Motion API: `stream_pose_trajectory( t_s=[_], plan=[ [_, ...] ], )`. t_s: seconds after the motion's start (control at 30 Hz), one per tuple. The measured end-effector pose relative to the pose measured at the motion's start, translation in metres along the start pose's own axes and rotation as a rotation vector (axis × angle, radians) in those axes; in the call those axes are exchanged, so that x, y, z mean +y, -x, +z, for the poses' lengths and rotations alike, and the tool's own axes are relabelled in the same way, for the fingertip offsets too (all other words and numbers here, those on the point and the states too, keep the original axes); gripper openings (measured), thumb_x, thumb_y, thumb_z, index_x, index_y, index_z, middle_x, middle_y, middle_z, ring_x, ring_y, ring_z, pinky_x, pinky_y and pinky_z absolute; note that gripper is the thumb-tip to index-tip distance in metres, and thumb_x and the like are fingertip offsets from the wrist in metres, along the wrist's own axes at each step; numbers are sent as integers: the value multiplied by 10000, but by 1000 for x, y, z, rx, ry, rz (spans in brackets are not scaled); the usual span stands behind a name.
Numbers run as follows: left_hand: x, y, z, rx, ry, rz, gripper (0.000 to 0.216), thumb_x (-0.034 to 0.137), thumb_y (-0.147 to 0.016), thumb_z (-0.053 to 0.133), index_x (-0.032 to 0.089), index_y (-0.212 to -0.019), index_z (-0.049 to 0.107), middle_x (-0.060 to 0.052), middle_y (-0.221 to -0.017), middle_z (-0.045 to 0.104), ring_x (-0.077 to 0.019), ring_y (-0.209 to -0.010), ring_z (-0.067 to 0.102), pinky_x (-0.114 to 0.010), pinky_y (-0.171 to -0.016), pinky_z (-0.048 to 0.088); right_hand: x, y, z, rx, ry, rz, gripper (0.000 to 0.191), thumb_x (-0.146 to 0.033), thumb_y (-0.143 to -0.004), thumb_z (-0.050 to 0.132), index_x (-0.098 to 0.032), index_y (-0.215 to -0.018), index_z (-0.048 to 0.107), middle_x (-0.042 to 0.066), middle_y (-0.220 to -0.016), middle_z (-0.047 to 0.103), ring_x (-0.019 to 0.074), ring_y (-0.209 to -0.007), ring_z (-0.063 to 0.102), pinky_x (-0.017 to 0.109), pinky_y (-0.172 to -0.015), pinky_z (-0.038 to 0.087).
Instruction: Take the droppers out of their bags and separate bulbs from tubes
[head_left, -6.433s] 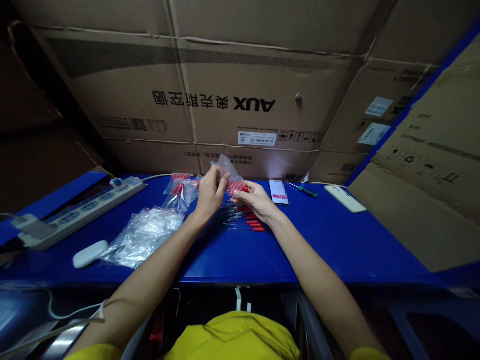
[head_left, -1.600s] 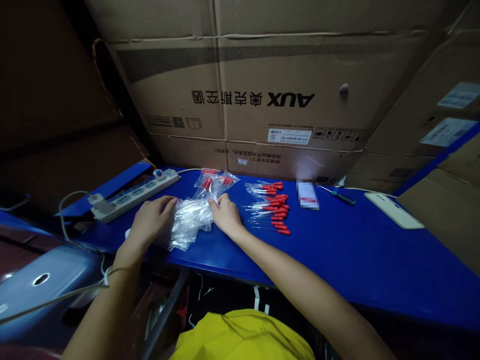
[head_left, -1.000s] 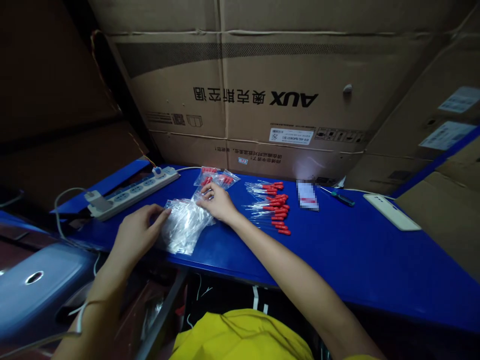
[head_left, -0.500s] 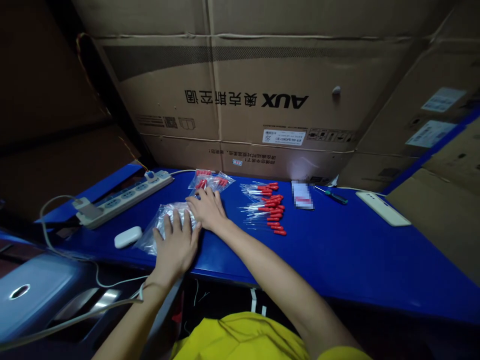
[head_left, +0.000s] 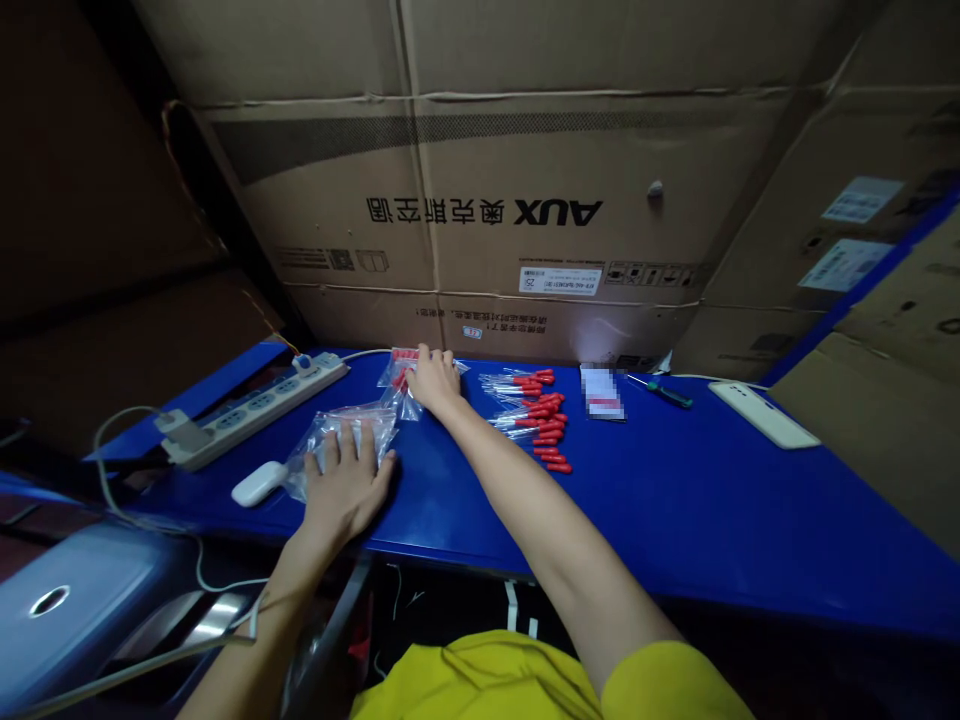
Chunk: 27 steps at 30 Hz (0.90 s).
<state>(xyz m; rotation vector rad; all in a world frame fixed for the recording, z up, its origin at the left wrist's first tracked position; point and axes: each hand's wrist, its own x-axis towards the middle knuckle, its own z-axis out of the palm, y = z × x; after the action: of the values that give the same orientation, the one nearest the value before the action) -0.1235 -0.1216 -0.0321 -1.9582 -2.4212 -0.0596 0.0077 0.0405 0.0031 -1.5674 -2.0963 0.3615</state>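
My left hand (head_left: 345, 487) lies flat with fingers spread on a stack of clear plastic bags (head_left: 379, 425) near the table's front edge. Further back, my right hand (head_left: 436, 380) rests over small clear bags holding red pieces (head_left: 406, 404). Its fingers are stretched out, and they cover part of these bags. To the right of that hand lie several thin, clear, dropper-like tubes with red ends (head_left: 551, 420), arranged in loose rows with the red ends facing right.
A white power strip (head_left: 259, 410) with plugs and a white rounded case (head_left: 259, 484) are at left. A blurred card (head_left: 602, 392), a green-handled screwdriver (head_left: 670, 395) and a cream-coloured flat bar (head_left: 765, 415) lie at right. Cardboard (head_left: 480, 150) walls the back of the blue table (head_left: 675, 510).
My right hand has moved away from the bags beside my left hand, back and right onto the bags of red pieces. My left hand stays on the clear bags.
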Motion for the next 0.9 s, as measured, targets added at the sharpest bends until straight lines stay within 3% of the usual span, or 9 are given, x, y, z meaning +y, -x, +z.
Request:
stream_pose_trajectory(
  t_s=[0.1,0.2,0.27,0.43,0.5,0.63,0.77,0.9],
  plan=[
    [1,2,1,11,-26,17,779,520,-1061,257,78,-1699,324,-238,-1760,236,-451,-1641,225,-681,-1279,223,4,-16,-2,-46,-44,85,530,-426,-1009,651,-112,-1433,598,237,-1502,589,361,-1469,425,510,-1175,406],
    [2,1,2,36,-31,26,776,521,-1058,273,73,-1687,355,-250,-1747,264,-457,-1634,242,-685,-1277,225,12,-22,-4,-63,-74,91,314,-354,-996,674,-138,-1221,712,231,-1434,624,334,-1443,459,509,-1164,418],
    [2,-1,3,42,-13,28,778,526,-1056,275,71,-1680,372,-252,-1745,267,-457,-1634,241,-686,-1281,218,16,-22,-6,-45,-106,69,195,-285,-1015,626,-169,-1135,727,199,-1362,668,293,-1364,535,469,-1116,463],
    [-9,-10,7,95,178,-1,694,428,-1077,184,152,-1647,470,-185,-1730,369,-420,-1622,303,-692,-1278,233,17,-20,-17,-16,-244,-60,118,-266,-1012,616,-241,-1058,722,37,-1089,782,186,-1033,702,303,-944,543],
    [-14,-14,9,147,254,-12,691,407,-1076,154,174,-1578,568,-179,-1710,416,-406,-1604,349,-693,-1270,255,17,-19,-26,35,-374,-156,108,-233,-990,631,-239,-1058,716,3,-1044,785,166,-993,716,278,-931,547],
    [-14,-13,5,307,287,26,675,485,-1012,351,87,-1475,640,-251,-1694,379,-439,-1595,320,-631,-1270,303,21,-8,-56,154,-604,-279,152,-208,-968,617,-243,-1068,727,-15,-943,761,184,-893,715,322,-890,575],
    [-4,-1,-12,419,304,25,674,536,-980,478,119,-1494,605,-275,-1627,393,-504,-1540,330,-702,-1206,326,27,10,-91,171,-705,-295,148,-226,-967,609,-247,-1042,734,-15,-882,726,178,-803,699,356,-848,604],
    [7,17,-33,488,332,-34,573,607,-974,538,181,-1319,703,-279,-1501,442,-554,-1383,437,-761,-1034,424,39,29,-113,142,-867,-267,123,-245,-961,613,-244,-1033,713,-5,-920,715,148,-668,671,368,-721,634]
  ],
)
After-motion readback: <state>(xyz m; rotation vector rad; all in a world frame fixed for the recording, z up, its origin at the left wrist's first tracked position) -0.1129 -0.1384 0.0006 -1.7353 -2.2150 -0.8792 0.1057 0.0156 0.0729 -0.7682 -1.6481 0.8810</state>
